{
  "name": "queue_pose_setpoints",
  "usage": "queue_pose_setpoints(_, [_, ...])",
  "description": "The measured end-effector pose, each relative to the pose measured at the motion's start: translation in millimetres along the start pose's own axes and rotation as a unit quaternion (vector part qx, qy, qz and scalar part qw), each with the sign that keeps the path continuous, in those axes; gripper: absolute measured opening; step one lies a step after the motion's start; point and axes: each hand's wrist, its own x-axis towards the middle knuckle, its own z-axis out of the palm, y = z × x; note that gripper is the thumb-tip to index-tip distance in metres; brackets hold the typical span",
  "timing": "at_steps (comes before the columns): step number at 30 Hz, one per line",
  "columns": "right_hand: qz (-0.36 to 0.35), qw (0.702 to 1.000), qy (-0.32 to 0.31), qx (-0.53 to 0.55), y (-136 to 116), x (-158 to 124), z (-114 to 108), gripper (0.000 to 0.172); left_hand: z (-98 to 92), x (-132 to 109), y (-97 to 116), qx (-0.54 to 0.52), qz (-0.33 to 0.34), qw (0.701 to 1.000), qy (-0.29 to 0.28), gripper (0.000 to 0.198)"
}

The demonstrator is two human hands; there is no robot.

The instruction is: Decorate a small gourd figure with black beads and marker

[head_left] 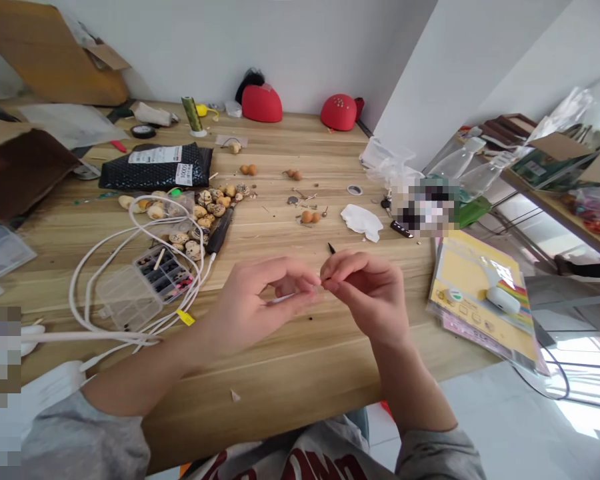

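Curling left hand (257,303) and right hand (367,293), fingertips touching, any hold unclear

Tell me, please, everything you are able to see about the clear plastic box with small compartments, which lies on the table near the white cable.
The clear plastic compartment box lies open and flat on the wooden table, its two halves side by side. One half is see-through and looks empty. The other half is divided into small compartments holding dark items and some pink or red ones, too small to name. A thin wooden stick sits at its upper edge. The white cable loops around the box and seems to touch it.
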Motion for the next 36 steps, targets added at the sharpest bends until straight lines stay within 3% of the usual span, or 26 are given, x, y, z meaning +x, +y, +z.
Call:
queue_pose_setpoints(5, [0.060,0.997,0.010,0.040,28,-6,-10,0.007,2.6,10,-12,-0.039,-0.107,0.993,-0.028,0.016])
queue_pose_setpoints(10, [0.085,0.996,0.031,0.025,36,-8,-16,0.010,6.7,17,-23,-0.064,-0.165,0.982,-0.058,0.016])
queue_pose_setpoints(16, [0.099,0.992,0.070,0.024,41,-10,-14,0.011,5.4,18,-24,-0.030,-0.141,0.989,-0.036,0.014])
queue_pose_setpoints(24, [0.105,0.991,0.071,0.032,44,-15,-11,0.016,7.0,15,-27,-0.005,-0.114,0.993,-0.017,0.010])
queue_pose_setpoints(36, [0.110,0.991,0.071,0.040,38,-15,-8,0.014,2.5,15,-20,-0.008,-0.109,0.993,-0.038,0.013])
